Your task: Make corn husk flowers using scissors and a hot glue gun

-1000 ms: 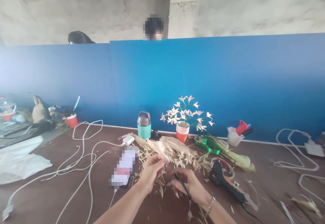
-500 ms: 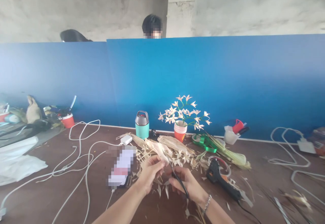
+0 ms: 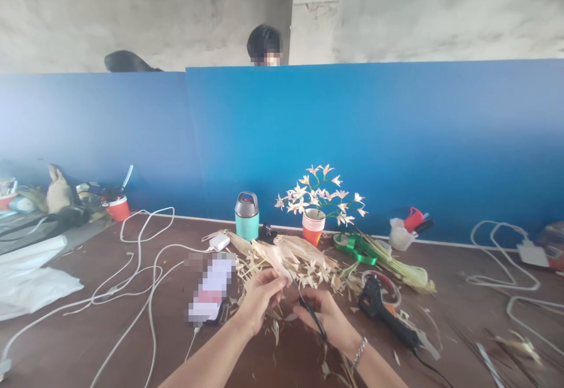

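Pinched between the thumb and fingers of my left hand [image 3: 259, 301] is a pale dried corn husk [image 3: 274, 257]. My right hand [image 3: 330, 317] is closed round black-handled scissors [image 3: 314, 317], whose blades point up and left at the husk near my left fingertips. How far the blades are parted is hard to make out. Small cut husk pieces [image 3: 319, 270] shaped like petals and flowers lie heaped behind my hands. Beyond them, a paper cup [image 3: 312, 230] holds green stems with pale husk flowers [image 3: 319, 191].
Right of my hands lies a black glue gun [image 3: 388, 311], with green ribbon [image 3: 359, 248] and a stalk bundle [image 3: 405, 270] behind it. A phone [image 3: 211, 288], white cables [image 3: 152, 282] and a teal flask [image 3: 247, 221] are leftward. A blue partition [image 3: 352, 124] stands behind; a person's head [image 3: 264, 41] shows above.
The scissors have shifted very slightly at the husk. A loose sliver below my hands looks different in place. Both hands stay nearly where they were.
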Motion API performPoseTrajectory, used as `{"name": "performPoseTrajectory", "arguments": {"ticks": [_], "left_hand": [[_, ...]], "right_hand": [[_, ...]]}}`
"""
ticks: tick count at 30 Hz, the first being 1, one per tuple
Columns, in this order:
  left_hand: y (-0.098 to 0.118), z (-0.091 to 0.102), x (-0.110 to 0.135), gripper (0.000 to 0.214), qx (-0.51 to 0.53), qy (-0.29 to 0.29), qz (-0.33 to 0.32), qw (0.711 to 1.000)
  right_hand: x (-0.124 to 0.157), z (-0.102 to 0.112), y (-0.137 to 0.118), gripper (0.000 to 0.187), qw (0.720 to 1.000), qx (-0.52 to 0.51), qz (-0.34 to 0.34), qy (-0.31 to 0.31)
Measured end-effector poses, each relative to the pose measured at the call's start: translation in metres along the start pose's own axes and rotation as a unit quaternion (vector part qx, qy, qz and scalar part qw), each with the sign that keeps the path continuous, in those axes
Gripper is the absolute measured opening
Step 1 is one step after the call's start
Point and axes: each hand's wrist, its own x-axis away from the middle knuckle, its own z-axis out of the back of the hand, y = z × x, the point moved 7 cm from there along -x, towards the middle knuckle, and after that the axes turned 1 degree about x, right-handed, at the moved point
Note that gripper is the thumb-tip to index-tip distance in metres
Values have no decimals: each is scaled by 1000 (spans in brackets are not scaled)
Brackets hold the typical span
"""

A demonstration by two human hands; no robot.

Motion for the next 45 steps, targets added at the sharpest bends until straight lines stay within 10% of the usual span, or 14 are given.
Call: {"name": "performPoseTrajectory", "arguments": {"ticks": [45], "left_hand": [[11,1,1,24,-74,-7,-31,997]], "right_hand": [[-3,6,6,27,997,54,-44,17]]}}
